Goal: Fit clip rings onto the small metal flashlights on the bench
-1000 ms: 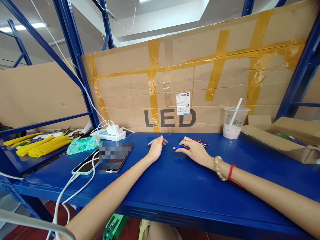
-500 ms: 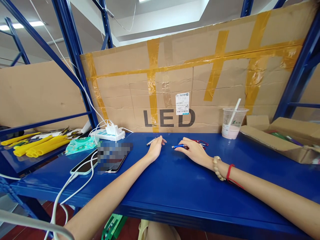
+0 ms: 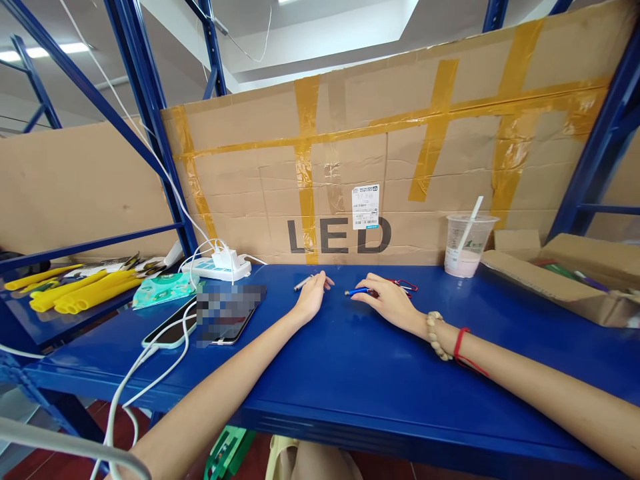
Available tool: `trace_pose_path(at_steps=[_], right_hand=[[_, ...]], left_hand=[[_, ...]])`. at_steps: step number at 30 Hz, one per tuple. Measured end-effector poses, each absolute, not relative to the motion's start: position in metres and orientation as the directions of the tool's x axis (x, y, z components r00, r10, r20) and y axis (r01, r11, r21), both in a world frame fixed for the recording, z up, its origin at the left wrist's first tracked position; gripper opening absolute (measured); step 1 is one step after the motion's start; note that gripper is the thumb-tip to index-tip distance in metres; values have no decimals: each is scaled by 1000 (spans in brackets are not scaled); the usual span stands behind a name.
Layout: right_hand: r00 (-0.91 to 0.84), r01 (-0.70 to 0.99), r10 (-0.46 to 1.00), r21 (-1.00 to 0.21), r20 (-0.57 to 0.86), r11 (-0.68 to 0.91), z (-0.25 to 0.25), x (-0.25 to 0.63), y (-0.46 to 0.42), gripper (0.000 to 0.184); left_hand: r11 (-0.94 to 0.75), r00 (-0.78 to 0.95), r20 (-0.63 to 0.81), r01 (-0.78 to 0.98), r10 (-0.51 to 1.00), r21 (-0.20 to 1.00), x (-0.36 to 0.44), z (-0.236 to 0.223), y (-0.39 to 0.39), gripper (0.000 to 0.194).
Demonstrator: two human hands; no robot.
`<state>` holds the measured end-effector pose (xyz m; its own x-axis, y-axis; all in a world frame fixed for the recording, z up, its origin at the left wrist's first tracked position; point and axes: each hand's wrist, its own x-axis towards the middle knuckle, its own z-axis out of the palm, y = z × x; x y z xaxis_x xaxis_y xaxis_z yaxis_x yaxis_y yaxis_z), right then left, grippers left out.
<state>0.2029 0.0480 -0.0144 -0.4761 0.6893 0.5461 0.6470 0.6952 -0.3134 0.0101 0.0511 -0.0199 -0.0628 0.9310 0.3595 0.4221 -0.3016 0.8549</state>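
Note:
My left hand [image 3: 311, 298] rests low over the blue tabletop, its fingers curled around a slim silver-grey rod [image 3: 303, 283] whose end sticks out on the left. To the right, my right hand [image 3: 393, 299] is closed from above over a slim blue rod with a silver tip [image 3: 358, 291], which pokes out toward the left. Most of both rods is hidden by the hands. Just behind the right hand lies a red carabiner [image 3: 409, 285]; whether it is joined to the blue rod I cannot tell. A bead bracelet and a red cord circle my right wrist.
Left on the table [image 3: 320, 373] are two phones [image 3: 173, 325] with white cables, a power strip [image 3: 215, 267], a green packet [image 3: 163, 291] and yellow-handled tools [image 3: 90, 290]. At right stand a cup with a straw [image 3: 465, 247] and an open carton [image 3: 565, 283]. Cardboard [image 3: 240, 193] closes the back.
Both hands and the things beside them hold their places. Only the whole view has shifted very slightly.

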Motion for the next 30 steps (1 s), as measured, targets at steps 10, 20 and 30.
trace_pose_path(at_steps=[10,20,30], right_hand=[[-480,655,695,-309,535,690,-14,201,47,34],[-567,566,634,-311,525,763,-19,202,51,30],[-609,487,567,-302,555,820,-22,204,56,22]], left_hand=[[-314,-32,363,435,931,844,9,-20,51,44],[-500,224,450,473,864,725,15,-14,38,16],[-673,441,546,649,712,355,3,-19,46,17]])
